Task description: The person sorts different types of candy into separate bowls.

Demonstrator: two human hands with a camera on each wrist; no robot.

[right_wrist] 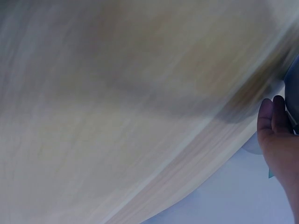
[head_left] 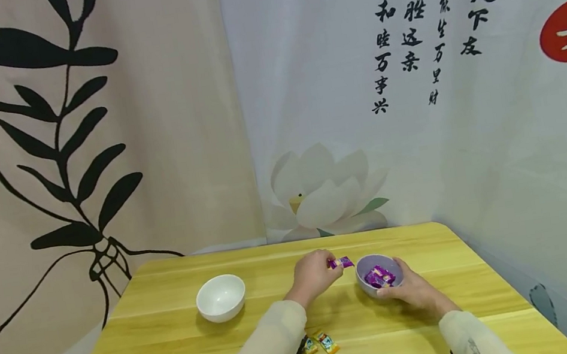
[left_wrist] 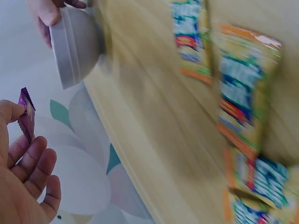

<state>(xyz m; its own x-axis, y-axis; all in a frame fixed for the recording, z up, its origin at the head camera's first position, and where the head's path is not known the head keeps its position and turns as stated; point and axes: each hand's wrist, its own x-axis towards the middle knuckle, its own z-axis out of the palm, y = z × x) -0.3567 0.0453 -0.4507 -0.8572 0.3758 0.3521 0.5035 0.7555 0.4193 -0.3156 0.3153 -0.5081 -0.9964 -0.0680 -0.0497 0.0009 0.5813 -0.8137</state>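
My left hand pinches a small purple-wrapped candy between thumb and fingers, just left of the purple-grey bowl. In the left wrist view the candy stands out from the fingertips, apart from the bowl. My right hand grips that bowl at its right side, thumb near the front rim. Several purple candies lie inside it. At the edge of the right wrist view, the right hand's fingers rest against the dark side of the bowl.
A white bowl stands at the left on the wooden table. Yellow-orange candy packets lie near the front, partly behind the left sleeve, beside a small black object. A printed curtain hangs behind the table.
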